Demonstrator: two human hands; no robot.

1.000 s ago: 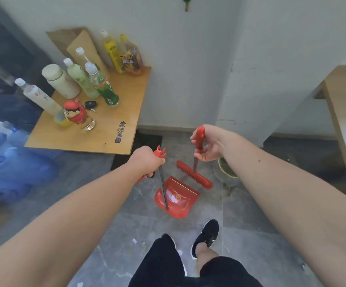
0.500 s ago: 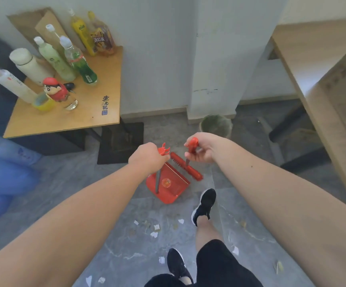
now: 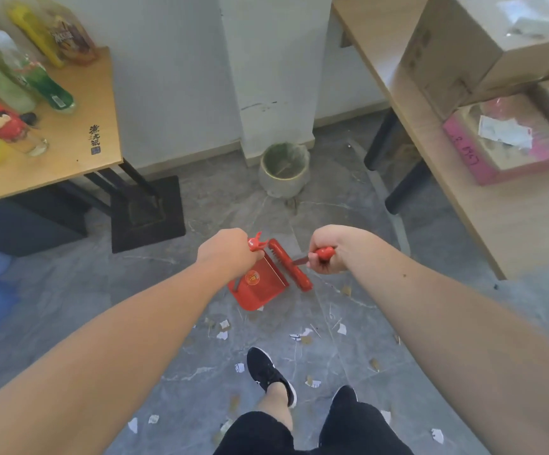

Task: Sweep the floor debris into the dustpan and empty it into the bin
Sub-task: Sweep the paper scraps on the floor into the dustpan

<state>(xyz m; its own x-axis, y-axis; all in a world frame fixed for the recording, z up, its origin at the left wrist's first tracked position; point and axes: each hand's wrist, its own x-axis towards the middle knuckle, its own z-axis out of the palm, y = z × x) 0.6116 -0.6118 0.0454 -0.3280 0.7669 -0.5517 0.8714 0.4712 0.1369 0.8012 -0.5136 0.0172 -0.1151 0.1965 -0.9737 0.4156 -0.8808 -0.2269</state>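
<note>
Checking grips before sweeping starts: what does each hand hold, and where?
The left hand grips the dustpan by its handle top; the right hand grips the brush by its red handle end.

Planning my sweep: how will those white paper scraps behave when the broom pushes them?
The paper scraps look thin and tiny, so probably very light and apt to scatter. The floor looks smooth, so they should slide easily. Flat ones may slip under the broom.

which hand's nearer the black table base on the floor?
Left. The left hand, gripping the dustpan handle, is just right of the black table base; the right hand, on the brush handle, is farther right, beyond the dustpan.
</note>
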